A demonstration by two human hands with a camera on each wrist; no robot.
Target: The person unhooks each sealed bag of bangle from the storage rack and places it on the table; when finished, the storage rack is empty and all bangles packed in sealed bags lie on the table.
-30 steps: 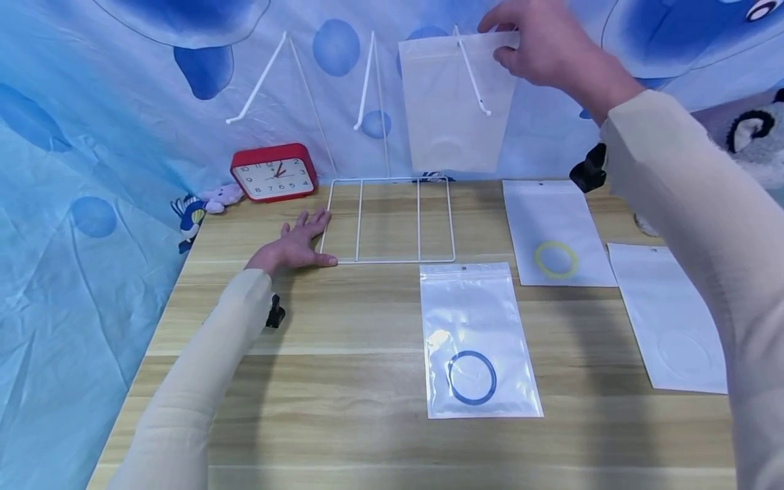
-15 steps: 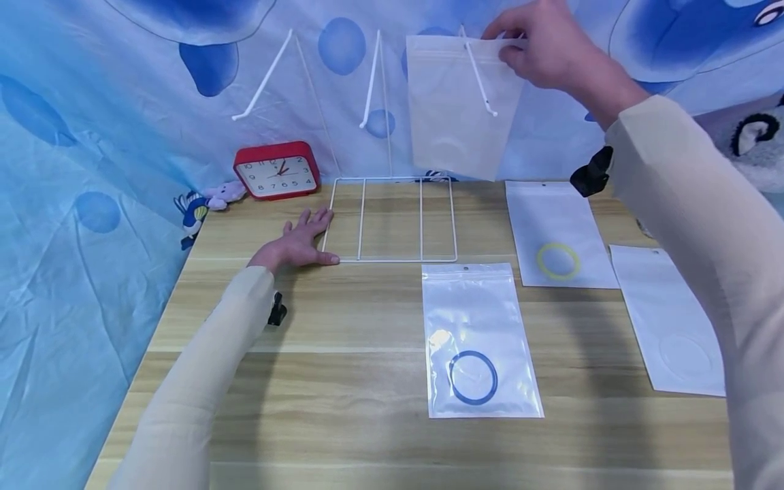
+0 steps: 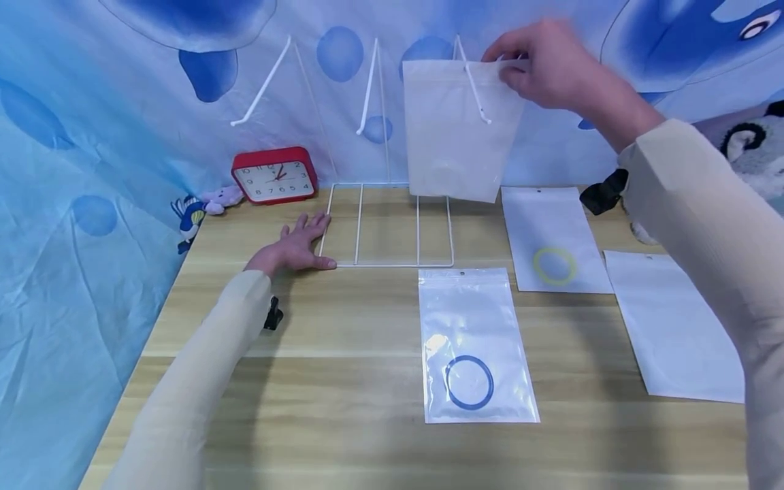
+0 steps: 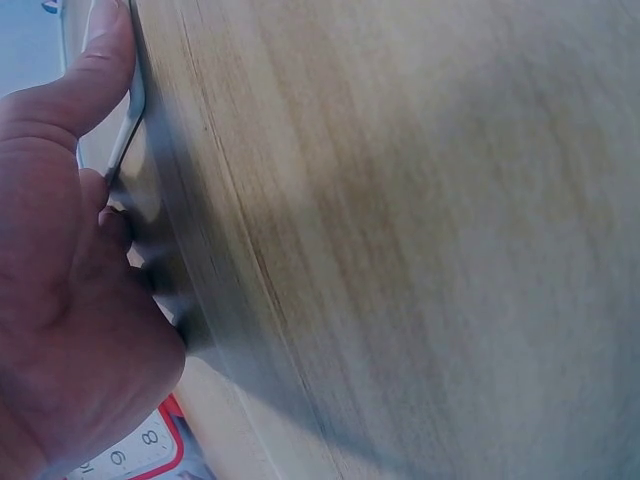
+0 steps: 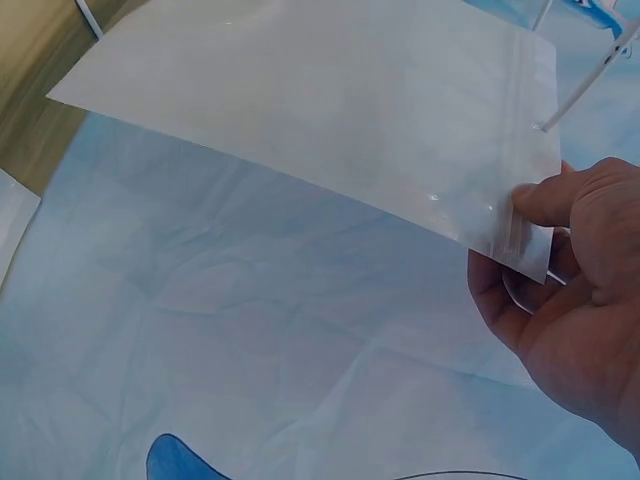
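Observation:
My right hand (image 3: 551, 64) pinches the top right corner of a white zip-lock bag (image 3: 459, 129) between thumb and fingers. The bag hangs upright at the right-hand hook (image 3: 474, 92) of a white wire rack; the hook's rod meets it near the top edge and its tip sticks out in front. In the right wrist view the thumb (image 5: 550, 200) lies on the bag's zip strip. My left hand (image 3: 294, 243) rests with spread fingers on the left side of the rack's base (image 3: 392, 265), thumb along the front wire.
Bags with a blue ring (image 3: 468, 381) and a yellow ring (image 3: 554, 265) lie on the table (image 3: 331, 422). Another white bag (image 3: 674, 327) lies partly under my right sleeve. A red clock (image 3: 274, 175) and small plush toys (image 3: 223, 197) stand left; two bare hooks (image 3: 369, 88) jut out.
My right hand has brought the bag lower and nearer the hook's tip, and its bottom edge now overlaps the rack's rear base wire. My left hand has stayed on the base.

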